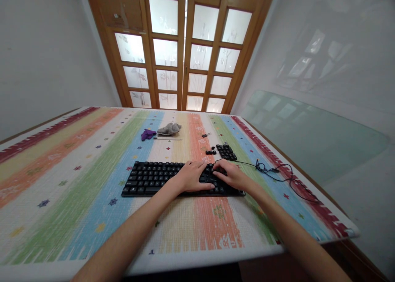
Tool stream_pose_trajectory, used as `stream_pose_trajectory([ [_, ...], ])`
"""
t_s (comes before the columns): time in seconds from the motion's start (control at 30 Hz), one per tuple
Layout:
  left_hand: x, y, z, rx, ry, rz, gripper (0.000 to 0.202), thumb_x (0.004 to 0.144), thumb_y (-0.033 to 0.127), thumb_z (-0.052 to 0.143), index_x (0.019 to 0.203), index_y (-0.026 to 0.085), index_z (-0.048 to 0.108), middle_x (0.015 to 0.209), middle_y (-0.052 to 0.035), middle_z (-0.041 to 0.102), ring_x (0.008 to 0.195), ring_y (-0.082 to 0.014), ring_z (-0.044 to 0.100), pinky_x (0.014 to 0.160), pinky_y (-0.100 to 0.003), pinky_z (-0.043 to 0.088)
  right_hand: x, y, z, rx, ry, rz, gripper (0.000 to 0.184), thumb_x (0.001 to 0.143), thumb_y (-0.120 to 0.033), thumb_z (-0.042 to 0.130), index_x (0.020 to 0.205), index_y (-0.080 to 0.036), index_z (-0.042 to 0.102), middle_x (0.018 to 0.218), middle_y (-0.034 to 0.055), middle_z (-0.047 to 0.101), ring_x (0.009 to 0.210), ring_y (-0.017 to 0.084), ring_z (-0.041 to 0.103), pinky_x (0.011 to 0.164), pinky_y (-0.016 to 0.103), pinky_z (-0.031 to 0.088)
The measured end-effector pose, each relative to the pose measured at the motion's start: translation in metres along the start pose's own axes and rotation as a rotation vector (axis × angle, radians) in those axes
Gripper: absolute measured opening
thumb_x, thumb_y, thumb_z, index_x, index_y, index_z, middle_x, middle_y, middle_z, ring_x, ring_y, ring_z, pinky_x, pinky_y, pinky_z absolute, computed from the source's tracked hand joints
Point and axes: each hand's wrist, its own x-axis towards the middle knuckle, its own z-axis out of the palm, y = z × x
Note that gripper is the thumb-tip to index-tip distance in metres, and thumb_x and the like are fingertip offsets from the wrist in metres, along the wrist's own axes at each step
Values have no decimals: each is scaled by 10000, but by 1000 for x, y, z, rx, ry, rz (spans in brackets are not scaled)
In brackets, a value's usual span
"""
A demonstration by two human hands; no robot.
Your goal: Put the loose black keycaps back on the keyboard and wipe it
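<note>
A black keyboard [154, 179] lies across the striped tablecloth in front of me. My left hand [193, 177] rests on its right half, with fingers stretched forward and thumb out to the side. Close beside it, my right hand [230, 174] is over the number-pad end, fingers bent and thumb drawn against them. Whatever those fingers pinch is too small or hidden to make out. Just behind the keyboard, loose black keycaps [226, 152] sit grouped in rows, with several more keycaps [210, 152] to their left.
A small black piece with thin metal prongs [204, 136] lies farther back. A grey cloth [169, 129] rests on a flat board [168, 139], beside a purple cloth [148, 134]. The keyboard's black cable [265, 167] coils toward the table's right edge. A glass panel [308, 129] leans along the right wall.
</note>
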Motion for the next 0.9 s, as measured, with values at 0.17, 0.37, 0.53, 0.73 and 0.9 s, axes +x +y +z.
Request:
stream_pose_trajectory([
  [0.17, 0, -1, 0, -1, 14, 15, 796, 832, 710, 558, 1398, 158, 464, 1440, -170, 537, 1324, -331, 501, 1103, -448, 347, -1, 3, 4, -19, 69, -109, 152, 953, -232, 552, 1078, -198, 629, 972, 77, 652, 917, 214, 606, 845, 367, 510],
  [0.37, 0, -1, 0, -16, 17, 16, 815, 831, 711, 558, 1412, 151, 440, 1439, -172, 534, 1323, -339, 495, 1103, -465, 341, 0, 9, 9, -18, 100, -168, 210, 973, -208, 527, 1124, -231, 670, 1048, 90, 646, 991, 234, 599, 891, 413, 526],
  [0.53, 0, 0, -1, -20, 12, 19, 790, 829, 690, 586, 1400, 161, 449, 1448, -171, 526, 1326, -339, 492, 1099, -466, 346, 4, 8, 8, -16, 76, -138, 249, 953, -152, 524, 1117, -232, 693, 994, 75, 623, 950, 210, 610, 868, 370, 540],
  [0.73, 0, -1, 0, -18, 1, 11, 804, 829, 694, 583, 1407, 152, 445, 1452, -183, 520, 1328, -342, 494, 1101, -464, 345, 7, 3, 9, -78, 61, -87, 201, 933, -203, 594, 1079, -203, 731, 943, 79, 639, 879, 205, 624, 836, 363, 538],
  [0.9, 0, -1, 1, -15, 18, 19, 805, 831, 705, 570, 1418, 172, 433, 1459, -172, 518, 1334, -341, 491, 1099, -471, 347, 8, 2, 11, -98, 81, -83, 183, 922, -203, 607, 1052, -199, 735, 937, 79, 655, 880, 207, 630, 832, 364, 532],
])
